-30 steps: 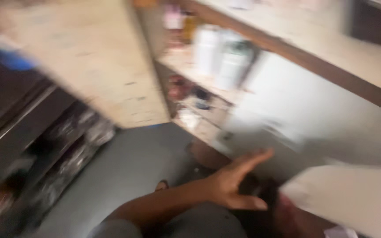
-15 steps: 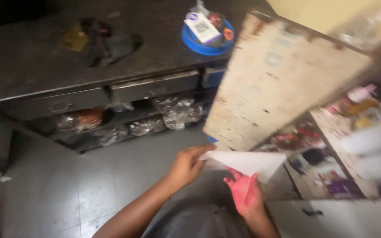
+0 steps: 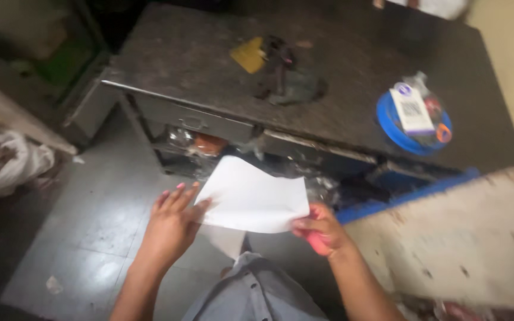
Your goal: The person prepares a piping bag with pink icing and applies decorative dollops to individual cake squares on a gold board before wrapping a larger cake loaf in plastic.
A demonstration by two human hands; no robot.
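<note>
- Since half a second ago both hands have kept hold of the paper [image 3: 251, 199], and the view has swung so the dark table now lies straight beyond them, with the pale door off to the right.
- Nearest: the left hand [image 3: 171, 223] rests mostly open against the sheet's left edge, fingers spread, thumb hooked onto it. That looks like a light hold; a tug from the other side could likely slide the sheet free.
- Right hand [image 3: 319, 229] is closed, pinching the sheet's right edge; something pink shows in the same fist, though I cannot tell what. Two things in one grip may well weaken the pinch or crease the corner.
- Paper hangs in the air between the hands, one flap folded below it, above the grey floor [image 3: 90, 214]. If dropped it would probably land on that dirty floor.
- Right of the right hand, the door [image 3: 465, 238] stands close; a swing of the elbow might knock it.
- Beyond the hands, the table [image 3: 352, 65] carries a blue dish [image 3: 400, 128] and a dark bundle [image 3: 284, 77], well apart from the sheet.
</note>
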